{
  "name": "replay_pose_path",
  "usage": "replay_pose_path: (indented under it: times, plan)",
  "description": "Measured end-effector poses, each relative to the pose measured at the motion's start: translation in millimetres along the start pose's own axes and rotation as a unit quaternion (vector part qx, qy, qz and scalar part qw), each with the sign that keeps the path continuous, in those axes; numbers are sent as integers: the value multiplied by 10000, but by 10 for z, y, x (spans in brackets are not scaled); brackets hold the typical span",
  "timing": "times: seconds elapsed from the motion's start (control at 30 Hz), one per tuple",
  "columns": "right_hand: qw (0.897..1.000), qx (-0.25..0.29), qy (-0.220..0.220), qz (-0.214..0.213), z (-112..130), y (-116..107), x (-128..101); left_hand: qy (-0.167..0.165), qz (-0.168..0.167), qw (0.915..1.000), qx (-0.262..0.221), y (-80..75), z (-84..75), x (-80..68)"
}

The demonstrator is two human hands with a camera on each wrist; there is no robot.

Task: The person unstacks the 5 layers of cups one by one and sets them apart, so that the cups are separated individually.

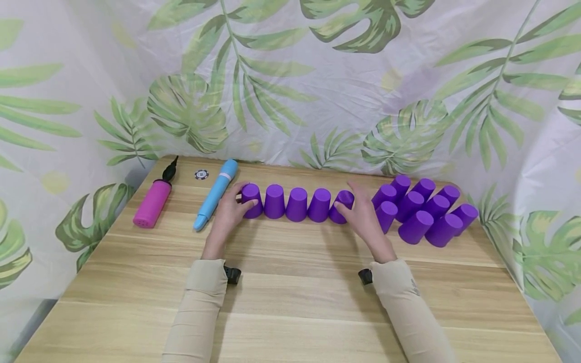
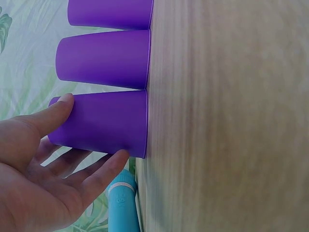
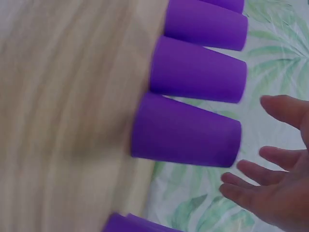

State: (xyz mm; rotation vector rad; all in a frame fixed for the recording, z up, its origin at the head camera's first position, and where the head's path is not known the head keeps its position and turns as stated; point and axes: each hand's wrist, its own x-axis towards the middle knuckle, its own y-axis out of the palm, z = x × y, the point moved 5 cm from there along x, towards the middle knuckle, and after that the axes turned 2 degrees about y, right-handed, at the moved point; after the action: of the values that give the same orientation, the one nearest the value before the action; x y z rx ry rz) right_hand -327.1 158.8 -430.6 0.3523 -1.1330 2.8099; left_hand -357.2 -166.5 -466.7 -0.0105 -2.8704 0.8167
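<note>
Five purple cups stand upside down in a row on the wooden table (image 1: 290, 297). My left hand (image 1: 239, 199) holds the leftmost cup (image 1: 251, 200); in the left wrist view its thumb (image 2: 58, 108) and a finger (image 2: 113, 164) lie on opposite sides of that cup (image 2: 104, 123). My right hand (image 1: 351, 201) is at the row's right end, beside the rightmost cup (image 1: 341, 205), which leans slightly. In the right wrist view its fingers (image 3: 260, 171) are spread and straight, a small gap away from the cup (image 3: 186, 133).
Several more purple cups (image 1: 422, 209) cluster at the right rear of the table. A blue tube-shaped pump (image 1: 217, 194), a pink pump (image 1: 153, 201) and a small poker chip (image 1: 201, 174) lie at the left rear. Leaf-print curtains enclose the table.
</note>
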Motion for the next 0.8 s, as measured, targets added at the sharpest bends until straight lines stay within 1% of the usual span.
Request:
replay_pose_path:
  times: [0.07,0.13,0.33,0.53,0.8]
  plan:
    - [9997,-73,99,208,-37,62,-8,-26,28,10000,15,6,2,-5]
    - [9994,-75,193,262,-63,96,-14,-56,55,10000,24,7,-1,-11]
    - [9991,-115,339,211,-103,121,4,-47,-4,10000,13,-13,-14,-8]
    - [9987,-250,420,116,-176,134,21,6,21,10000,24,-5,-18,-4]
    - [9984,-239,505,-18,-240,177,26,-17,23,10000,13,-7,-22,-1]
